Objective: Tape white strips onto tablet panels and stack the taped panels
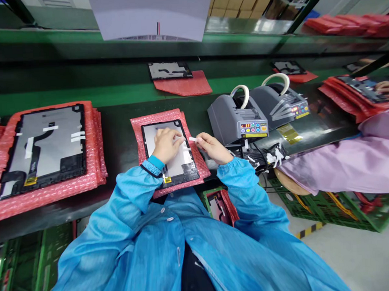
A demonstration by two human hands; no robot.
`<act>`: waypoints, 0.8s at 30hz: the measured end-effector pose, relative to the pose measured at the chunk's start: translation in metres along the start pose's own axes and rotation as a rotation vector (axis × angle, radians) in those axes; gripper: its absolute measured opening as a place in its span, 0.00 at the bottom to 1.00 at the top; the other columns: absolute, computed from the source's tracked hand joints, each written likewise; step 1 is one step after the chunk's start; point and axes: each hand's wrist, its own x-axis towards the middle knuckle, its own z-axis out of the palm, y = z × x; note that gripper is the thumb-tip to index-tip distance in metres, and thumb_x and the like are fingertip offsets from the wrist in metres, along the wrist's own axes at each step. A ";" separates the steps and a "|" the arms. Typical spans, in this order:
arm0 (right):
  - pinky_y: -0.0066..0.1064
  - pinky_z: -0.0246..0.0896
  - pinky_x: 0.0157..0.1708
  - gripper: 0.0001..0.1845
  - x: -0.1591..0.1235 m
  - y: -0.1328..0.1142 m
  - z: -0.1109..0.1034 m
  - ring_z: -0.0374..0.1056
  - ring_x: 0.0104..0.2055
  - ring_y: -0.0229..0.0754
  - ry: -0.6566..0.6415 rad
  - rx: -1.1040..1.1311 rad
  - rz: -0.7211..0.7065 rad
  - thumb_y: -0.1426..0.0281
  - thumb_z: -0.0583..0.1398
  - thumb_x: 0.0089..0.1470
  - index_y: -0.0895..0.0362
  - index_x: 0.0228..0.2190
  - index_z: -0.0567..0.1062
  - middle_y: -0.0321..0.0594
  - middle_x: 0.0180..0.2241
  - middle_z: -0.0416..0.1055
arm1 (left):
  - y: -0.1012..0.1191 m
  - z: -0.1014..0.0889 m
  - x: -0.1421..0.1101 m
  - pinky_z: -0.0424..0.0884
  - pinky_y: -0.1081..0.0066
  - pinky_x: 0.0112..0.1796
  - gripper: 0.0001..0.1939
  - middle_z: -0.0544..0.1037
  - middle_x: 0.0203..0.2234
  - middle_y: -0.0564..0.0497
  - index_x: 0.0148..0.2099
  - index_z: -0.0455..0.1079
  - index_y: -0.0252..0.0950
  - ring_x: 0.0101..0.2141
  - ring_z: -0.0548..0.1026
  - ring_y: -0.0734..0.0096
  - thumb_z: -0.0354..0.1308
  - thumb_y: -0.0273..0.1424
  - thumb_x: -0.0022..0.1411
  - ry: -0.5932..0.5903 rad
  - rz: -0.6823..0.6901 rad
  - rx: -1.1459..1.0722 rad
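A tablet screen panel with a grey back and black frame lies face down on a pink bubble-wrap bag in front of me. My left hand rests on its upper part. The thumb and index finger point towards the panel's right edge, slightly apart, and the palm hides part of the grey back. Just right of the panel, my right hand pinches a short strip of white tape between thumb and fingertips. White tape pieces are stuck near the panel's right edge, and a yellow label shows at its bottom.
At left, another panel tops a stack of bubble-wrap bags. Two tape dispensers stand to the right. Beyond lies a panel on a green strip. A co-worker's lilac sleeve reaches in at right.
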 end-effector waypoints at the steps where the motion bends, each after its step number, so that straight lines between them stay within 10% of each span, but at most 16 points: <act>1: 0.28 0.53 0.28 0.27 -0.001 -0.006 0.001 0.56 0.27 0.35 -0.025 -0.015 -0.027 0.42 0.54 0.52 0.54 0.29 0.64 0.31 0.23 0.59 | 0.000 -0.002 0.001 0.60 0.59 0.48 0.07 0.74 0.38 0.48 0.40 0.72 0.38 0.48 0.65 0.58 0.55 0.34 0.63 -0.010 0.025 -0.021; 24: 0.31 0.56 0.35 0.08 0.023 0.006 0.013 0.61 0.30 0.39 0.072 -0.404 -0.007 0.71 0.58 0.49 0.54 0.21 0.65 0.35 0.24 0.65 | 0.002 0.017 0.003 0.60 0.53 0.48 0.13 0.76 0.39 0.40 0.33 0.73 0.35 0.49 0.65 0.50 0.50 0.34 0.65 -0.083 -0.018 0.192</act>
